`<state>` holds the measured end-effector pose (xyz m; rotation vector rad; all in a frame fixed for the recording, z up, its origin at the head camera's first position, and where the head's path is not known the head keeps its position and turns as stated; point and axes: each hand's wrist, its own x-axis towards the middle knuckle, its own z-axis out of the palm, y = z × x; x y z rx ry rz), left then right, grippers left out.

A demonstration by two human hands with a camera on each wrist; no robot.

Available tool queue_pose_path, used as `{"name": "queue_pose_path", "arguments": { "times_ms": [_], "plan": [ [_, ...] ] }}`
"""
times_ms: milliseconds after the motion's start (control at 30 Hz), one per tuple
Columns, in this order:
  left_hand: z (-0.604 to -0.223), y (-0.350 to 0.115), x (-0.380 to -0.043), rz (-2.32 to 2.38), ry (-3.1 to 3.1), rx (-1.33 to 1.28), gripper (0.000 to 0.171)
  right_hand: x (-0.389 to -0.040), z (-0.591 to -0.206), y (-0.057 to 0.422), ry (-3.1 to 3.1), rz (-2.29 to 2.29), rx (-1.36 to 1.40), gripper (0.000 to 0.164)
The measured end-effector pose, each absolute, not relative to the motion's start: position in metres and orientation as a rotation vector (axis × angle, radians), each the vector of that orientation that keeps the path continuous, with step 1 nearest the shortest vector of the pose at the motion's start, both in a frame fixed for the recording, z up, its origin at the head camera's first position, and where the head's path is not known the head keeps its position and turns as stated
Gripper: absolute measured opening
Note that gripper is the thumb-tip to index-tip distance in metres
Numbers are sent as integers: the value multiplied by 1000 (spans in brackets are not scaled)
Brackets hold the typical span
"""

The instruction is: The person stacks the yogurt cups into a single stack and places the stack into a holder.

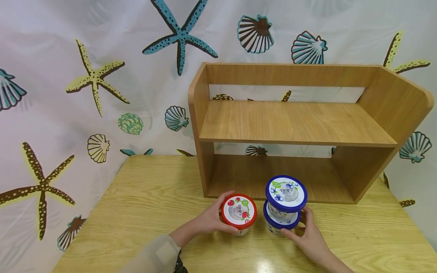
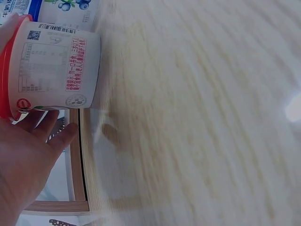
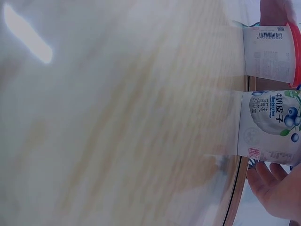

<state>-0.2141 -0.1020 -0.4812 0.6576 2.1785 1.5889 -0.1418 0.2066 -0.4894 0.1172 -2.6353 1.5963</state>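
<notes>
My left hand point(image 1: 213, 219) grips a strawberry-printed cup point(image 1: 239, 210) with a red lid, thumb in front and fingers behind. Close to its right, two blue-lidded blueberry cups are stacked. The upper blueberry cup point(image 1: 286, 194) sits slightly tilted on the lower blueberry cup point(image 1: 273, 228), just right of centre. My right hand point(image 1: 311, 237) holds the lower one from its right side, thumb at the front; its other fingers are partly hidden behind. In the left wrist view, printed text and a barcode show on the red-lidded cup point(image 2: 56, 68).
A two-tier wooden shelf point(image 1: 297, 123) stands at the back right, its lower board just behind the cups. Wood-grain table point(image 1: 146, 197) extends to the left. Behind hangs a white cloth with starfish and shells point(image 1: 136, 76).
</notes>
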Motion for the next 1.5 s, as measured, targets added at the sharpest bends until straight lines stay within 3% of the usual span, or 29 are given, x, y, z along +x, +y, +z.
{"name": "queue_pose_path", "arguments": {
  "times_ms": [800, 1500],
  "plan": [
    [-474, -113, -215, 1658, 2207, 636, 98, -145, -489, 208, -2648, 1625, 106, 87],
    [-425, -120, -216, 1654, 2276, 786, 94, -143, -492, 207, -2633, 1583, 109, 84]
  ]
}}
